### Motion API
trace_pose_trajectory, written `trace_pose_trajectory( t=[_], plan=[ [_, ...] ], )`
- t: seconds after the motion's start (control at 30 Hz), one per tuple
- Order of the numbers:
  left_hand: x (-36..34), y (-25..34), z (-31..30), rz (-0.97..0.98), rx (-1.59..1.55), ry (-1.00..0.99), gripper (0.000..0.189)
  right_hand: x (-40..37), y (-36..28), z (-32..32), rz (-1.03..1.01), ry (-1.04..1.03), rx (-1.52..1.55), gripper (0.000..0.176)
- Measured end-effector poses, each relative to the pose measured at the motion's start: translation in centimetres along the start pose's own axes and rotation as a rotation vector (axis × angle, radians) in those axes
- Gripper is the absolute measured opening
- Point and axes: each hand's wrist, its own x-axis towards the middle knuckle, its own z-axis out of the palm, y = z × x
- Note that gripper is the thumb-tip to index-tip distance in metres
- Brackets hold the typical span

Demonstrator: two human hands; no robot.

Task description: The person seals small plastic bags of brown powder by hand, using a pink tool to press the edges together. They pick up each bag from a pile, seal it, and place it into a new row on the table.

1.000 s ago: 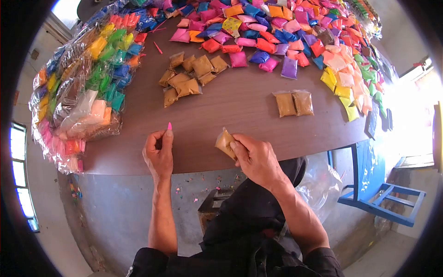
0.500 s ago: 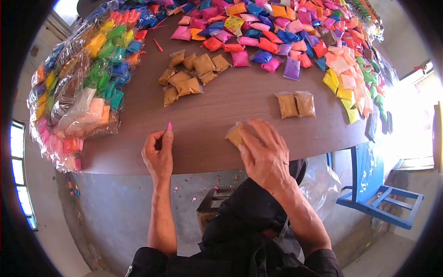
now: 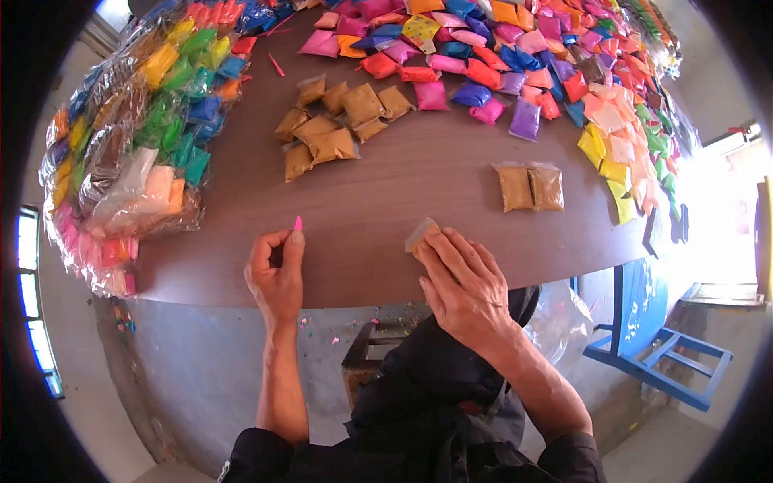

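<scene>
Presently we are working at the near edge of a brown desk (image 3: 386,189). Our left hand (image 3: 278,274), at nine o'clock of the right one, is curling shut and pinching a small pink stick (image 3: 297,223) between thumb and forefinger, with the tip pointing toward twelve o'clock. Our right hand (image 3: 463,282) is lying flat with its fingers extended and slightly spread, pressing a brown packet (image 3: 420,235) onto the desk. Only one corner of this packet is showing, at eleven o'clock of the fingertips. The two hands are lying well apart, and neither is touching the other.

At one o'clock of the right hand we are seeing a pair of brown packets (image 3: 531,187) lying side by side, clear of the fingers. At twelve o'clock of the left hand, farther up the desk, a cluster of brown packets (image 3: 338,125) is lying loosely heaped. Beyond it, from twelve to two o'clock, coloured packets (image 3: 515,56) are covering the far desk. From nine to eleven o'clock a clear bag (image 3: 121,161) stuffed with further bright packets is resting on the desk's edge. A blue chair (image 3: 636,310) is standing on the floor at four o'clock.
</scene>
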Motion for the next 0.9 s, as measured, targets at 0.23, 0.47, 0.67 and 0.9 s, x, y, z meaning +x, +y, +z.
trace_pose_trajectory(
  t=[0.23,0.47,0.67,0.9],
  plan=[
    [-0.1,0.2,0.2,0.092,0.014,-0.011,0.017,1.0,-0.4,-0.6,-0.035,0.072,-0.041,0.043],
    [-0.2,-0.1,0.1,0.091,0.070,-0.036,0.018,1.2,-0.3,-0.4,-0.012,0.118,0.015,0.027],
    [-0.1,-0.9,0.3,0.164,0.103,-0.025,0.016,0.4,0.5,1.3,-0.031,0.264,0.075,0.025],
    [-1.3,0.8,1.4,0.297,0.144,-0.075,0.011,0.0,0.6,2.1,0.024,0.337,0.153,0.025]
  ],
)
